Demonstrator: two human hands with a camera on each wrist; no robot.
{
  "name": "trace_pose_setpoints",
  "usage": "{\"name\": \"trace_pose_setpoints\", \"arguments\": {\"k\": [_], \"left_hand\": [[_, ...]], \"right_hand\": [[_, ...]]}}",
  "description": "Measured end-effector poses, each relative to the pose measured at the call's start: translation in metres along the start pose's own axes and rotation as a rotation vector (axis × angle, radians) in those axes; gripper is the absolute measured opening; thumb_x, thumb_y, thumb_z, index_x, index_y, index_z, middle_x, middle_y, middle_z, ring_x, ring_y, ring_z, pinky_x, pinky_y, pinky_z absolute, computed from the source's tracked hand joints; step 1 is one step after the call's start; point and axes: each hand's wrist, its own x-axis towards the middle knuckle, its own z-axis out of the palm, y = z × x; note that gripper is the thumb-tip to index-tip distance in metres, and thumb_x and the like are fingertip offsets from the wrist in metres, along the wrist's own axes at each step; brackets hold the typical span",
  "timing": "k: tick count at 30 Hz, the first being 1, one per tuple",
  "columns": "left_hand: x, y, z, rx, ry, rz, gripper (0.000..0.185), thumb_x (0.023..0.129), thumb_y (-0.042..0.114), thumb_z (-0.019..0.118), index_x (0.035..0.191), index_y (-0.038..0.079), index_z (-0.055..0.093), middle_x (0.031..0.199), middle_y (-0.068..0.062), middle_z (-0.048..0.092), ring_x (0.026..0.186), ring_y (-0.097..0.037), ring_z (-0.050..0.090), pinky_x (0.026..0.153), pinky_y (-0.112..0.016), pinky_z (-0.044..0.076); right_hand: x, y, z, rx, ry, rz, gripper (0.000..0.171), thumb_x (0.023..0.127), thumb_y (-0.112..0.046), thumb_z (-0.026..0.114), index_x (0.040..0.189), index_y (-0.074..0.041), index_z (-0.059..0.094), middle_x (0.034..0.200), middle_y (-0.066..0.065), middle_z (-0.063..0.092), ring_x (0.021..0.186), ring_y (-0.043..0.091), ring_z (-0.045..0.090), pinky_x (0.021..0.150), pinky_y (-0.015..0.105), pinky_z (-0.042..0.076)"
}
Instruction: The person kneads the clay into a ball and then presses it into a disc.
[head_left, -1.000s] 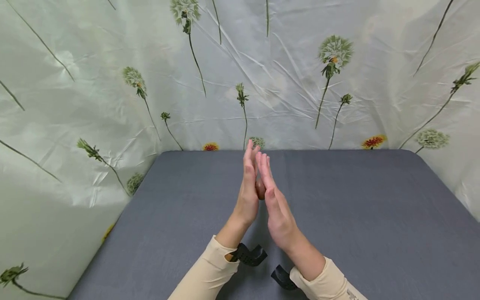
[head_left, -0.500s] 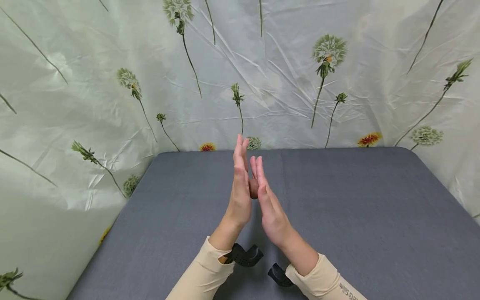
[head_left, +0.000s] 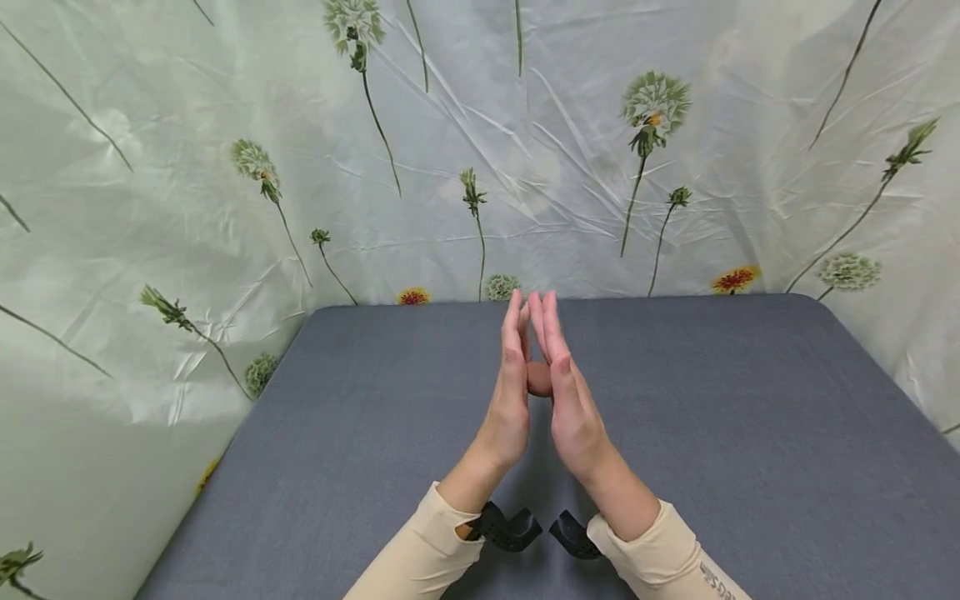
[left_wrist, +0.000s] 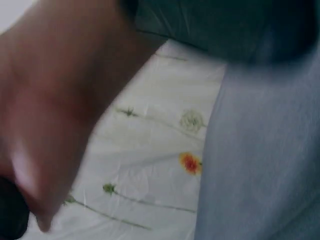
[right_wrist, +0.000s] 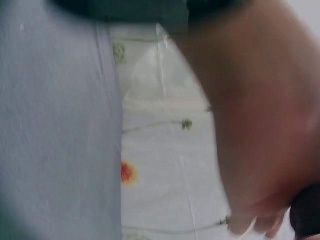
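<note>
Brown rounded lump (head_left: 538, 380), held between facing palms of left hand (head_left: 512, 398) and right hand (head_left: 571, 397), fingers straight, above grey worktop (head_left: 712, 433), roughly midway between its side edges. Probably light, soft and easily dented; best taken gently from both sides. Ample room toward left and right edges, floral sheeting (head_left: 562, 208) just beyond far edge.

The left hand (head_left: 510, 404) and right hand (head_left: 576, 408) stand palm facing palm with a gap between, fingers (head_left: 554, 327) straight and pointing away from the wrists. The left thumb (head_left: 513, 367) and right thumb (head_left: 564, 375) extend along their own hands. Behind the hands, the left wrist (head_left: 468, 483) and right wrist (head_left: 622, 496) spread wider apart.
</note>
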Motion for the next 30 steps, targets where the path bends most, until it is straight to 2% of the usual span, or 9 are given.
{"name": "trace_pose_setpoints", "arguments": {"k": [5,7,11,14,17,19,23,26,30], "left_hand": [[-0.005,0.011,-0.001,0.075,0.000,0.065,0.090,0.107,0.078,0.009,0.175,0.020,-0.002,0.182,-0.001,0.004,0.169,-0.021,0.006,0.135,-0.058,0.009],[-0.003,0.015,-0.006,0.080,0.030,0.075,0.094,0.104,0.082,0.009,0.175,0.022,-0.002,0.182,0.000,0.004,0.169,-0.022,0.010,0.132,-0.059,0.018],[0.003,0.018,-0.020,0.054,0.102,0.054,0.102,0.098,0.091,0.014,0.175,0.026,-0.001,0.181,0.001,0.010,0.168,-0.024,0.012,0.125,-0.057,0.026],[0.006,0.013,-0.025,0.017,0.115,0.004,0.102,0.097,0.092,0.018,0.175,0.028,0.000,0.181,0.001,0.014,0.169,-0.022,0.013,0.130,-0.058,0.023],[0.006,0.005,-0.023,-0.005,0.095,-0.021,0.099,0.099,0.089,0.019,0.175,0.027,0.000,0.180,-0.002,0.015,0.168,-0.023,0.017,0.133,-0.060,0.020],[0.005,0.001,-0.020,-0.022,0.068,-0.024,0.099,0.100,0.088,0.019,0.175,0.026,-0.001,0.181,-0.004,0.014,0.168,-0.024,0.016,0.133,-0.061,0.019],[0.002,-0.001,-0.010,-0.019,0.009,-0.016,0.093,0.105,0.082,0.016,0.175,0.024,-0.003,0.182,-0.005,0.009,0.169,-0.022,0.009,0.133,-0.063,0.016],[-0.001,0.000,-0.003,0.024,-0.022,0.001,0.085,0.109,0.074,0.012,0.174,0.023,-0.003,0.182,-0.005,0.008,0.168,-0.024,0.014,0.133,-0.063,0.015],[-0.005,0.006,0.003,0.103,-0.051,0.047,0.083,0.110,0.071,0.009,0.174,0.019,-0.003,0.182,0.000,0.001,0.169,-0.021,0.008,0.135,-0.060,0.008]], "right_hand": [[0.003,0.009,0.000,0.047,-0.006,0.072,0.081,0.113,-0.066,0.010,0.173,-0.015,-0.007,0.183,0.006,0.005,0.170,0.027,0.003,0.125,0.009,0.017],[0.001,0.013,0.007,0.045,-0.039,0.094,0.078,0.114,-0.062,0.008,0.173,-0.014,-0.009,0.183,0.007,0.002,0.170,0.028,0.002,0.125,0.009,0.018],[-0.006,0.016,0.024,0.033,-0.106,0.095,0.071,0.117,-0.051,0.008,0.172,-0.011,-0.011,0.183,0.006,-0.002,0.170,0.027,-0.002,0.126,0.009,0.015],[-0.010,0.013,0.029,0.011,-0.102,0.045,0.067,0.118,-0.046,0.009,0.173,-0.009,-0.005,0.183,0.006,0.000,0.170,0.026,-0.005,0.128,0.011,0.008],[-0.011,0.009,0.026,-0.016,-0.070,-0.002,0.068,0.118,-0.047,0.011,0.173,-0.008,0.002,0.183,0.007,0.003,0.170,0.025,-0.005,0.129,0.013,0.007],[-0.009,0.005,0.022,-0.021,-0.054,-0.022,0.070,0.118,-0.050,0.010,0.173,-0.009,0.002,0.183,0.007,0.005,0.170,0.024,-0.002,0.128,0.014,0.016],[-0.004,0.000,0.011,-0.024,-0.020,-0.040,0.075,0.115,-0.059,0.011,0.174,-0.012,0.002,0.183,0.007,0.010,0.169,0.021,0.007,0.127,0.015,0.021],[-0.001,-0.001,0.003,-0.005,0.003,-0.028,0.081,0.113,-0.066,0.013,0.174,-0.013,0.000,0.182,0.006,0.011,0.169,0.020,0.008,0.128,0.014,0.014],[0.002,0.002,-0.004,0.059,0.001,0.009,0.087,0.111,-0.070,0.014,0.173,-0.013,-0.005,0.183,0.005,0.006,0.170,0.023,0.002,0.128,0.012,0.012]]}}
